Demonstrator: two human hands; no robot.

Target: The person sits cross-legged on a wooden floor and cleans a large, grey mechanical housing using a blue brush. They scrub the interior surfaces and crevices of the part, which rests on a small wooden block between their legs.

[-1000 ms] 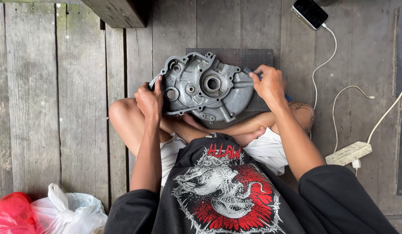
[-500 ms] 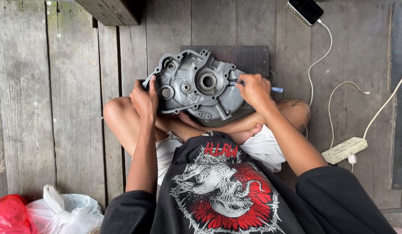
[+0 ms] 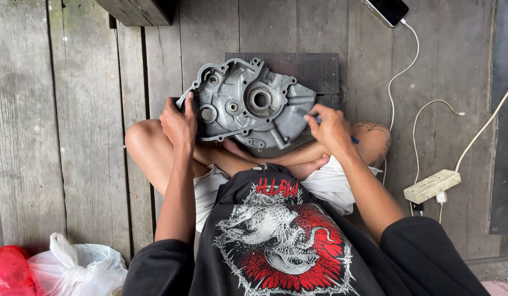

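Two hands on a grey engine casing [image 3: 248, 104], scraping step under way.
Casing lay tilted on the crossed legs over a dark board [image 3: 314, 71] on the plank floor [image 3: 73, 137]. Left hand [image 3: 179, 123] clamped on its left rim, steadying it; right hand [image 3: 330, 129] closed round a thin blue-handled tool [image 3: 318, 119], tip at the right rim. Judged: edge cleaning, part done; a next stroke would need the casing held firm and the tip kept along the rim. Phone [image 3: 386, 11], power strip [image 3: 431, 186], bags [image 3: 73, 268] lay apart.
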